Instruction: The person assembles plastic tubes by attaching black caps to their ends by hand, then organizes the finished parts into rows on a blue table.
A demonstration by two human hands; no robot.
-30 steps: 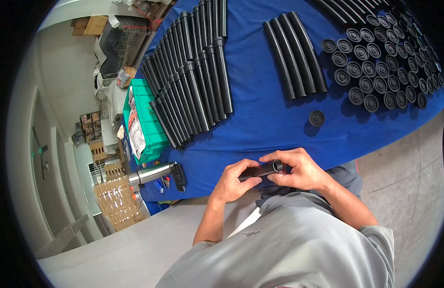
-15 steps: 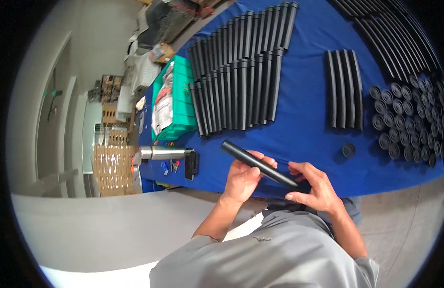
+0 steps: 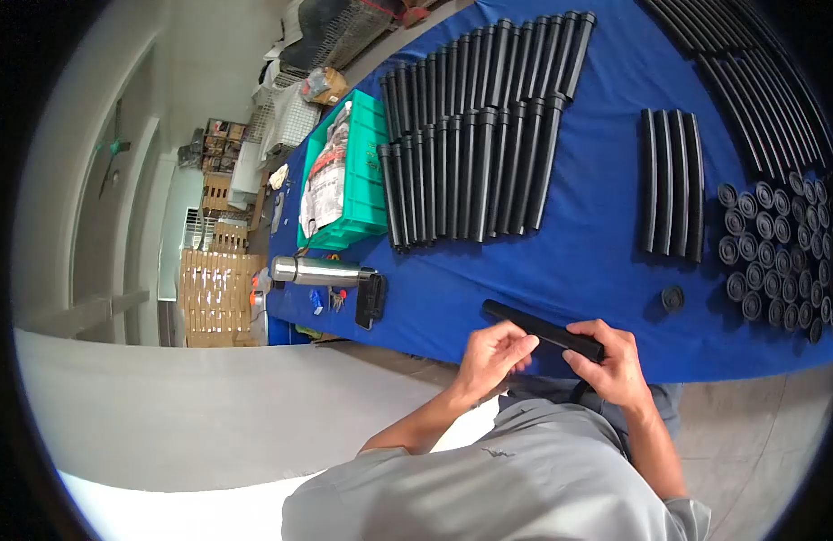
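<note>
Hand-held item, lower centre of the frame: one black tube (image 3: 550, 331), slanting down to the right above the near edge of the blue cloth (image 3: 606, 126).

Right hand (image 3: 617, 365): its fingers and thumb are closing around the tube's lower right end.

Left hand (image 3: 491, 359): its thumb and forefinger are drawing narrowly together at the tube's near side, left of its middle; whether they are pinching anything, one cannot tell.

Black tubes with collared ends (image 3: 483, 176), upper centre: these are standing out in two overlapping rows.

Plain black tubes (image 3: 663, 180), four, right of centre: lying side by side.

Further black tubes (image 3: 733, 117), upper right corner: lying close together.

Round black caps (image 3: 766, 257), right edge: clustering below those tubes.

Single cap (image 3: 672, 298), lower right of centre: lying apart from the cluster.

Green crate (image 3: 367, 194), left of centre: holding a printed bag (image 3: 326, 180).

Steel flask (image 3: 319, 271), below the crate: lying on its side, near a dark flat object (image 3: 370, 302).
</note>
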